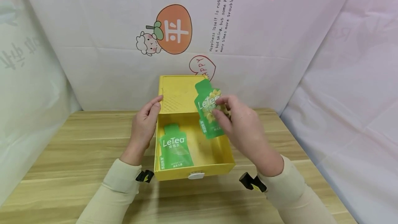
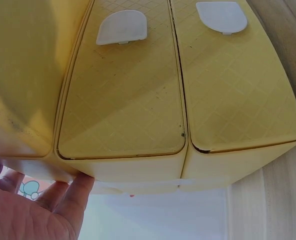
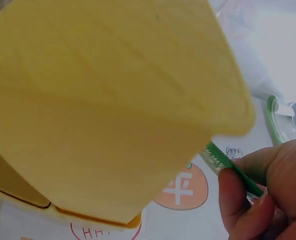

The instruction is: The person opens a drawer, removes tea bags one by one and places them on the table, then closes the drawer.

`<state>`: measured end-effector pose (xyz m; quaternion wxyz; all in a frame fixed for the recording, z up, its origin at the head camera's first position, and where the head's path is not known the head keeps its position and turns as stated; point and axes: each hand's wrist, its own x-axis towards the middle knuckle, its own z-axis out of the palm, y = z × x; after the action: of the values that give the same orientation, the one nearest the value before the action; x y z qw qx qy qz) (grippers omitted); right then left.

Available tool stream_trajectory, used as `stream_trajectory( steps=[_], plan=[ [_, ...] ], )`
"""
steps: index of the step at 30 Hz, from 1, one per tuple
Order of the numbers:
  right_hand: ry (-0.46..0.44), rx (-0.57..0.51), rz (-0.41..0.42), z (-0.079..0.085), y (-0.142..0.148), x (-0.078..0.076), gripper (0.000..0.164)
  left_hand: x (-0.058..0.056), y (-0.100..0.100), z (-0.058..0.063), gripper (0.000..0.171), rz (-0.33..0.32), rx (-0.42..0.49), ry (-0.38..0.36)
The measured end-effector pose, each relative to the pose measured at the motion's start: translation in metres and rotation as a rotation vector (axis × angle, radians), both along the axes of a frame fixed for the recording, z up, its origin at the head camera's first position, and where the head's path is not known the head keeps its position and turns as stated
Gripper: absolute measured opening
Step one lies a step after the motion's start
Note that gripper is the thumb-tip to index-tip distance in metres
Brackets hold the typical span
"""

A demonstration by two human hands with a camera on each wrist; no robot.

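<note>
A small yellow drawer cabinet (image 1: 178,92) stands on the table with its top drawer (image 1: 194,170) pulled out. Inside the drawer, at its left, lies a green LeTea pouch (image 1: 175,149). Over the drawer's right rear part, my right hand (image 1: 244,127) pinches a second green pouch (image 1: 205,110) with yellow flowers printed on it, between thumb and fingers. In the right wrist view the held pouch (image 3: 233,167) shows edge-on. My left hand (image 1: 144,125) rests against the cabinet's left side, its extended fingers (image 2: 75,202) touching the wall.
Two lower drawers (image 2: 120,90) with white pull tabs (image 2: 123,27) are closed. A white cloth (image 1: 264,61) with printed fruit and lettering hangs behind the wooden table (image 1: 93,155), and white sheets flank both sides.
</note>
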<state>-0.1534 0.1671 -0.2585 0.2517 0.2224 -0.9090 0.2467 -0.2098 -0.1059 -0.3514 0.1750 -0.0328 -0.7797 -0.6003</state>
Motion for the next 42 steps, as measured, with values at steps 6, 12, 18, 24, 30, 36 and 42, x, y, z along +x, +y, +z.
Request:
stream_trajectory(
  steps=[6, 12, 18, 24, 30, 36, 42],
  plan=[
    [-0.093, -0.173, -0.033, 0.004, 0.012, -0.01, 0.031, 0.0, 0.001, 0.001, 0.046, -0.005, 0.005, -0.001],
    [-0.183, -0.331, -0.061, 0.006, 0.025, -0.023, 0.042, 0.0, 0.001, 0.002, 0.046, -0.009, 0.003, -0.001],
    [-0.173, -0.427, -0.094, 0.0, 0.039, -0.041, 0.057, 0.0, 0.001, 0.002, 0.046, -0.008, 0.007, 0.005],
    [-0.189, -0.462, -0.161, -0.01, 0.053, -0.058, 0.066, -0.001, 0.001, 0.0, 0.047, -0.012, 0.005, 0.001],
    [-0.235, -0.471, -0.208, -0.021, 0.065, -0.074, 0.065, -0.001, 0.0, 0.0, 0.047, -0.013, 0.004, -0.001],
    [-0.33, -0.493, -0.205, -0.038, 0.075, -0.092, 0.061, 0.0, -0.001, 0.0, 0.047, -0.01, 0.008, -0.004],
    [-0.44, -0.472, -0.245, -0.059, 0.079, -0.106, 0.059, 0.0, -0.001, -0.001, 0.046, -0.005, 0.001, 0.0]
  ],
)
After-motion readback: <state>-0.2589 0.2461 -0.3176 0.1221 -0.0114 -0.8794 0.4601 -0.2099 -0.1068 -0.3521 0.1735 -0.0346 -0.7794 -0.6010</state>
